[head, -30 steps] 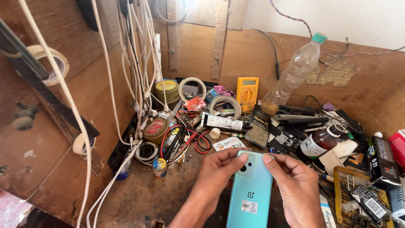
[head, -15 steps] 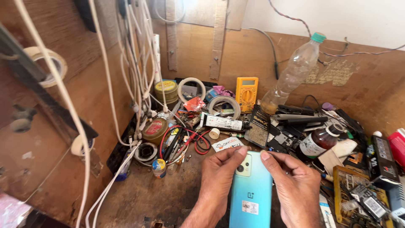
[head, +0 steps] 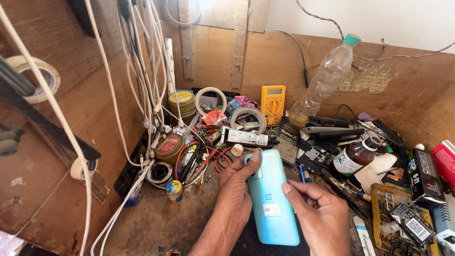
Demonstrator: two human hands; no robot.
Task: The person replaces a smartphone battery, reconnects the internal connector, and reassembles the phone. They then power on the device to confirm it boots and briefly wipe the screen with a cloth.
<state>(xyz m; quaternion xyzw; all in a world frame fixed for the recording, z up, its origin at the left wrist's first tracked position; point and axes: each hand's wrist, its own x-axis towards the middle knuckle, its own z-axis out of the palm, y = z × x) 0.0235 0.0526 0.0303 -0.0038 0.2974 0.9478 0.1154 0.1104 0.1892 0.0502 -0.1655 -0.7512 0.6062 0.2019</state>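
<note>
A light blue smartphone (head: 271, 201) lies back side up in the lower middle of the head view, over a dark wooden bench. My left hand (head: 235, 189) grips its left edge, with the thumb laid over the top corner by the camera. My right hand (head: 318, 211) holds the right edge, its fingertips resting on the back cover near the middle. A small white sticker sits on the lower part of the phone's back.
Clutter surrounds the phone: a yellow multimeter (head: 273, 102), a clear plastic bottle (head: 324, 79) leaning on the back wall, a brown glass bottle (head: 356, 156), tape rolls (head: 248, 116), round tins (head: 169, 148), a glue tube (head: 247, 138), boxes at right (head: 424, 176). White cables (head: 142, 85) hang at left.
The phone has shifted a little lower and tilted in my hands. My right fingers have slid from the top edge down onto the middle of its back.
</note>
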